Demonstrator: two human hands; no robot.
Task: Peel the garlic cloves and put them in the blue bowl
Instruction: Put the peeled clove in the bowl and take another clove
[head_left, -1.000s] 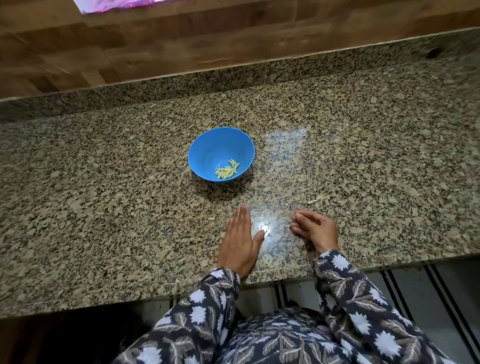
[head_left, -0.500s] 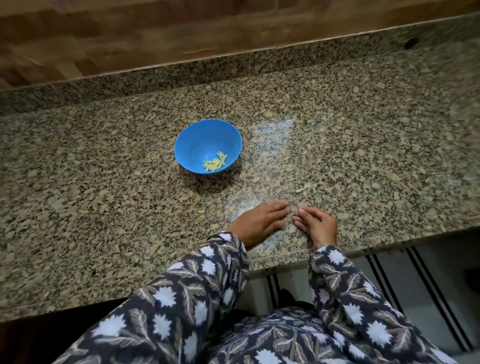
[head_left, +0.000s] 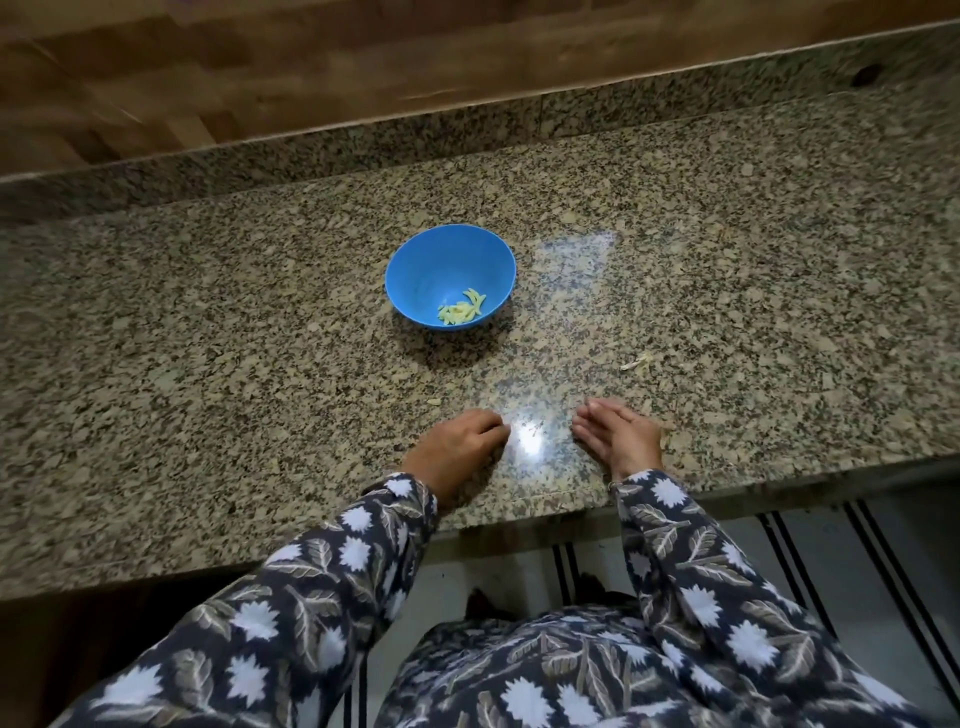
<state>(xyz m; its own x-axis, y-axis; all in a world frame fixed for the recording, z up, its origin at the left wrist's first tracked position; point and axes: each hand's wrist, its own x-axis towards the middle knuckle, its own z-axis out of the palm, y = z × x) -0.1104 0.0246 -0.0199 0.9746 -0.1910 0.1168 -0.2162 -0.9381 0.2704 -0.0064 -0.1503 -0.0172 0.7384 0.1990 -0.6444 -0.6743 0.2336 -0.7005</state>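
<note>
speckled granite counter (head_left: 208, 338) bears round blue bowl (head_left: 441, 260) of pale cloves (head_left: 462, 312).

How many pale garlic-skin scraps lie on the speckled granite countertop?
2 show: a larger scrap right of the round blue plastic bowl, a smaller scrap beyond the left hand. Others may hide among speckles.

A round blue bowl (head_left: 439, 260) stands upright mid-counter (head_left: 208, 364), nearer the back edge. Pale yellow peeled garlic cloves (head_left: 461, 312) lie heaped against its near inner wall.
</note>
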